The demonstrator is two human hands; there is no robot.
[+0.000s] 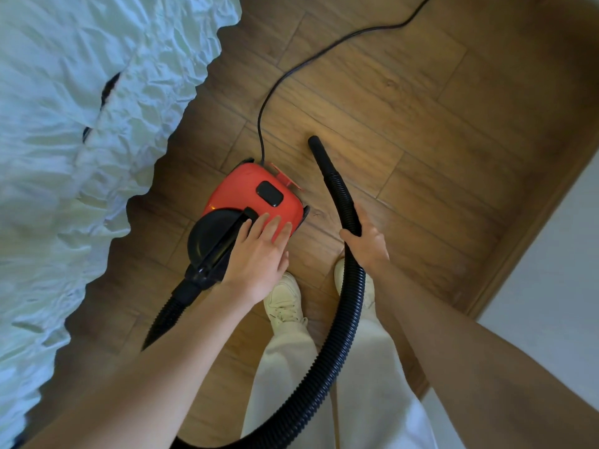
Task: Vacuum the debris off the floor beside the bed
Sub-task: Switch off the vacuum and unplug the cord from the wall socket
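A small red vacuum cleaner [256, 192] with a black front cap and carry handle stands on the wooden floor [421, 131] beside the bed [81, 124]. My left hand [261, 254] lies flat on its red top next to the handle, fingers straight. My right hand [368, 238] grips the black ribbed hose [340, 319] just behind the smooth nozzle. The nozzle tip [315, 141] points away from me, low over the floorboards. I make out no clear debris on the boards.
The black power cord [291, 72] runs from the vacuum's back across the floor to the top edge. My two white shoes [285, 303] stand just behind the vacuum. A white wall with wooden skirting [531, 222] borders the floor on the right.
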